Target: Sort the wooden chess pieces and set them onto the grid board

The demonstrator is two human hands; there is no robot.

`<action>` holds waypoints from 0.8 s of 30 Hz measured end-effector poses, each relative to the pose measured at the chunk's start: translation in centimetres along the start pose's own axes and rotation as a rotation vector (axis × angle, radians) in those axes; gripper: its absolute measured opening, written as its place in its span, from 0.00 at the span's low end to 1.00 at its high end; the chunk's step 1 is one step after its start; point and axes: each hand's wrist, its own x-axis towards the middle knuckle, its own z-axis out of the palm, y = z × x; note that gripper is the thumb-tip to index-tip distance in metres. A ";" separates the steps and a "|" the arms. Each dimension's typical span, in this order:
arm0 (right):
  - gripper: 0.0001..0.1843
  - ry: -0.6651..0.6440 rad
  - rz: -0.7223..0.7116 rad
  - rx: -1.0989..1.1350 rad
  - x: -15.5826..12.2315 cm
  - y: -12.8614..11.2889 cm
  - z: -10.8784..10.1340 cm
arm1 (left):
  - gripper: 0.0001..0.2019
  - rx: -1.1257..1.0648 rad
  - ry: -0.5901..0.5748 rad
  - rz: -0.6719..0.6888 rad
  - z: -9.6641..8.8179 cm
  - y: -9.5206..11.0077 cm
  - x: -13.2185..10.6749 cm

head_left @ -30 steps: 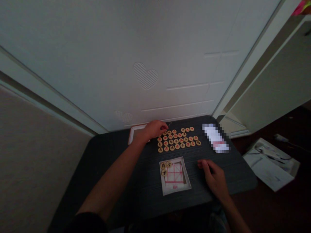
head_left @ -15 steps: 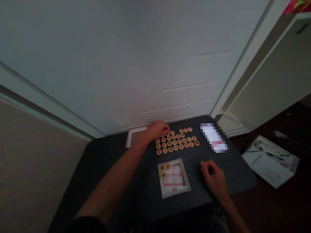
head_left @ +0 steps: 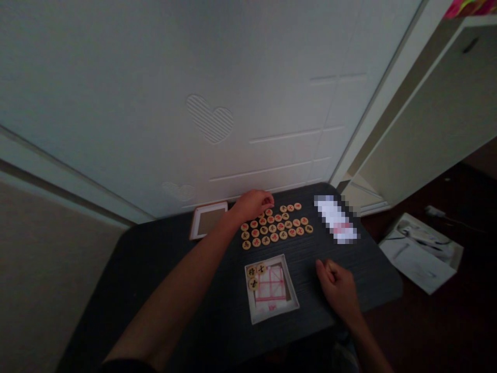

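Note:
Several round wooden game discs (head_left: pixel 276 228) with red and black marks lie in rows on a dark table (head_left: pixel 163 269). My left hand (head_left: pixel 253 203) reaches over the far left end of the rows, fingers curled down onto a disc; whether it grips one is hidden. A shallow white box (head_left: pixel 271 286) with a red grid sits nearer to me and holds three discs (head_left: pixel 255 275) in its far left corner. My right hand (head_left: pixel 338 287) rests on the table to the right of the box, fingers loosely curled with nothing seen in them.
A white-framed lid or tray (head_left: pixel 208 219) lies at the table's far left, by a pale door with heart reliefs (head_left: pixel 209 123). A blurred white object (head_left: pixel 335 218) sits at the far right. Papers (head_left: pixel 421 251) lie on the dark floor to the right.
My left hand stays curled over the far end of the disc rows. My right hand has curled a little more beside the box. The view has swung slightly to the right.

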 end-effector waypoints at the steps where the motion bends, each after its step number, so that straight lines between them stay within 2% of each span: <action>1: 0.27 0.005 0.002 0.001 0.0 0.0 0.0 | 0.08 0.003 0.003 0.004 0.0 0.1 0.1; 10: 0.27 0.009 0.002 0.031 -0.1 -0.1 -0.1 | 0.14 0.073 0.029 0.019 -0.5 0.2 0.9; 18: 0.27 0.004 0.020 0.034 -0.2 0.0 -0.3 | 0.08 0.036 0.014 -0.041 -0.9 -1.4 -0.6; 24: 0.27 0.007 0.001 0.016 -0.4 0.3 -0.4 | 0.07 -0.016 0.011 -0.072 -1.1 -2.7 -2.0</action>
